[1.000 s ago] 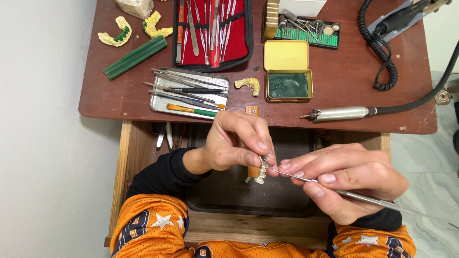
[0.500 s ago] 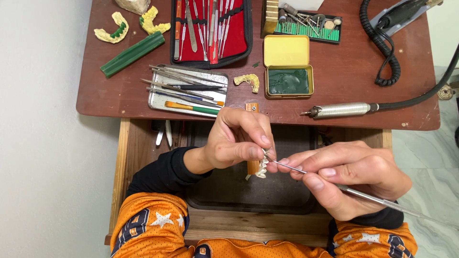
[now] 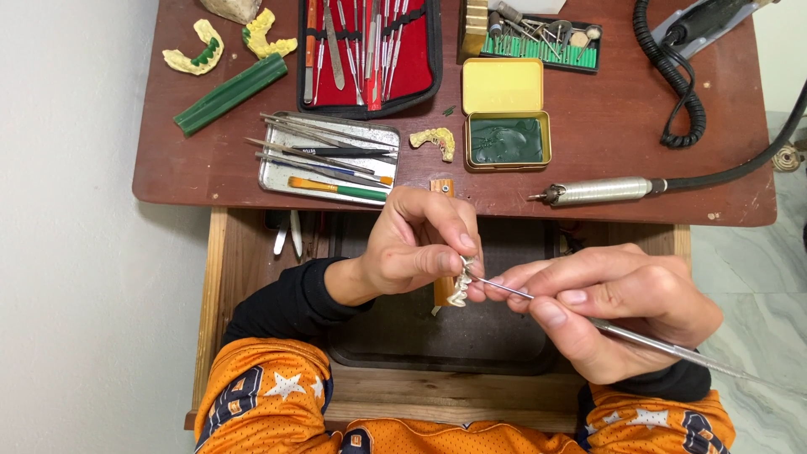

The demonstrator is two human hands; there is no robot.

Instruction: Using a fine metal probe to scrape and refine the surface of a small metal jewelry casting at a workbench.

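My left hand (image 3: 416, 244) pinches a small whitish dental model piece (image 3: 461, 286) between thumb and fingers, over the open wooden drawer (image 3: 252, 277). My right hand (image 3: 614, 307) grips a thin metal carving tool (image 3: 664, 346) like a pen. Its fine tip touches the dental piece. Both hands hover just below the front edge of the brown desk (image 3: 605, 143).
On the desk lie a metal tray of instruments (image 3: 277, 172), a red tool case (image 3: 370, 50), an open yellow tin of green wax (image 3: 507, 139), a green wax stick (image 3: 231, 94), yellow dental casts (image 3: 195, 52), a bur rack (image 3: 538, 42) and a corded rotary handpiece (image 3: 601, 191).
The hands and dental piece stay almost in place; the view has shifted slightly and the tool tip remains against the piece.
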